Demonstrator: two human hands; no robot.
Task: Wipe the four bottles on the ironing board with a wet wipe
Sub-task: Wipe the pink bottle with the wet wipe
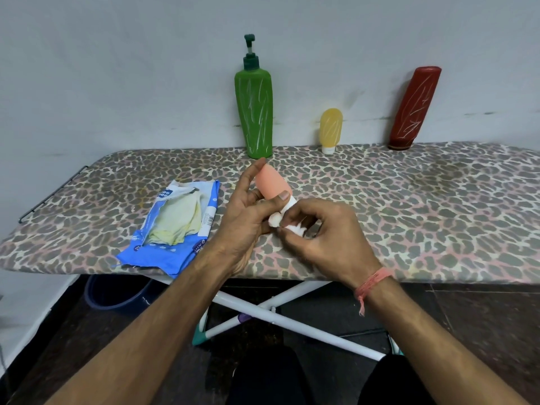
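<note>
Gripped in the left hand (248,211), the peach bottle (271,182) meets the wipe (276,221) pinched by the right hand (327,238).

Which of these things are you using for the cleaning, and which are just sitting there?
For the job: orange bottle in the left hand; white wipe in the right hand; green pump bottle; yellow bottle; red bottle; wipes packet; ironing board.

Just lying about: blue tub on the floor under the board.

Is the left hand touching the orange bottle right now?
Touching. The head view shows the left hand gripping the orange bottle, thumb pressed on its lower body, fingers behind it.
</note>
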